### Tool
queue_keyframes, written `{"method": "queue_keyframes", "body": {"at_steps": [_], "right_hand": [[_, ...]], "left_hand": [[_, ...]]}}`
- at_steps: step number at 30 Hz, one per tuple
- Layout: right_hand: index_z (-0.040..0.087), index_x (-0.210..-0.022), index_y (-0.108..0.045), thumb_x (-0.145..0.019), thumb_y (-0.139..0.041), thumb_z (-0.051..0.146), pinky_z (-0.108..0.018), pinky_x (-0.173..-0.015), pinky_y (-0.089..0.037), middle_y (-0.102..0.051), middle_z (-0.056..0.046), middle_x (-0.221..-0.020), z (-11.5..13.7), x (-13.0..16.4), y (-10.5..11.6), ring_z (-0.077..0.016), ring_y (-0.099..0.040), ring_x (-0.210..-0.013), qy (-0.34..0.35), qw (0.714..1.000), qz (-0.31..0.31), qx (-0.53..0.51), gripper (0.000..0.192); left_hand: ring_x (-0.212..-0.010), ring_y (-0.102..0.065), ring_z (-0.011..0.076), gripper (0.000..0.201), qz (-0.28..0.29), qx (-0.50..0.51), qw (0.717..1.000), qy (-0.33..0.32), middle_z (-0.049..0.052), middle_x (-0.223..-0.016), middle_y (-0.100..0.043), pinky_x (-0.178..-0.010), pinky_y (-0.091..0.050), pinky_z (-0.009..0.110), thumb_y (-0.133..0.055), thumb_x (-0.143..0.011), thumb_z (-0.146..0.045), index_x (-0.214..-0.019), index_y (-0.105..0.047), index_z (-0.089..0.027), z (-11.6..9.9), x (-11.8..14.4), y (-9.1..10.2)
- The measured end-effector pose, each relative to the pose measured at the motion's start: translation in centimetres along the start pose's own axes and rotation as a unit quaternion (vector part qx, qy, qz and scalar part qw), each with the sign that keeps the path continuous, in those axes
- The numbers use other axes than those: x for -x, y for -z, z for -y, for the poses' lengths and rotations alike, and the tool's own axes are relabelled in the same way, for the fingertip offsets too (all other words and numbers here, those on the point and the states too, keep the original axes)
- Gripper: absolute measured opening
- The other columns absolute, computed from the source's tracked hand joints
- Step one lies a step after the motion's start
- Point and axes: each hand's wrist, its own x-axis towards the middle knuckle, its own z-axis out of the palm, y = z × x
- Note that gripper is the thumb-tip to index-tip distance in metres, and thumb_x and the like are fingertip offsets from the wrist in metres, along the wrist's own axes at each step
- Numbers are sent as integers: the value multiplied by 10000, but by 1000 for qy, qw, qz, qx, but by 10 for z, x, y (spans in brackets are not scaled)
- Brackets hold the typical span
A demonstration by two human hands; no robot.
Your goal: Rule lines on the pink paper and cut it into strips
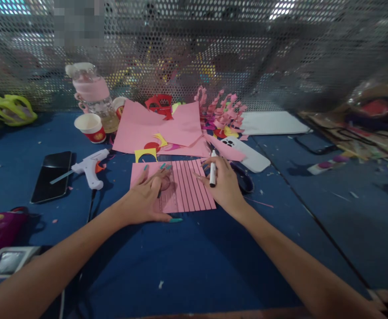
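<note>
Currently: left hand (pixel 147 199) flat, pinning clear ruler (pixel 168 195) on pink paper (pixel 194 186); right hand (pixel 223 186) gripping marker (pixel 212 173); right half lined, left half unlined.

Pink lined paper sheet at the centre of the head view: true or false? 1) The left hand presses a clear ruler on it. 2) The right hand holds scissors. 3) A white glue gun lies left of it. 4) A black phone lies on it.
1) True: the left hand presses a clear ruler on the pink lined paper sheet.
2) False: the right hand holds a white marker pen.
3) True: the white glue gun lies left.
4) False: the black phone lies on the blue table.
</note>
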Motion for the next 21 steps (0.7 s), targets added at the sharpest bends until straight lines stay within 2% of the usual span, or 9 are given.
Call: {"method": "queue_keyframes", "body": {"at_steps": [10, 21], "right_hand": [[232, -842, -445, -806, -589, 310, -390, -719, -468, -556, -57, -837, 0, 0, 0, -230, -579, -827, 2, 1000, -5, -1, 168], [223, -843, -454, -789, -596, 274, -375, -697, -469, -557, -58, -845, 0, 1, -2, -216, -569, -793, 1, 1000, -12, -5, 160]], "left_hand": [[-1351, -271, 338, 840, 8, 0, 1000, 7, 261, -1433, -320, -1123, -91, 566, -608, -649, -694, -1215, -337, -136, 1, 0, -1], [-1356, -264, 331, 880, 9, -5, 1000, 3, 272, -1435, -306, -1126, -65, 550, -532, -663, -747, -1241, -320, -117, 2, 0, -2]]}}
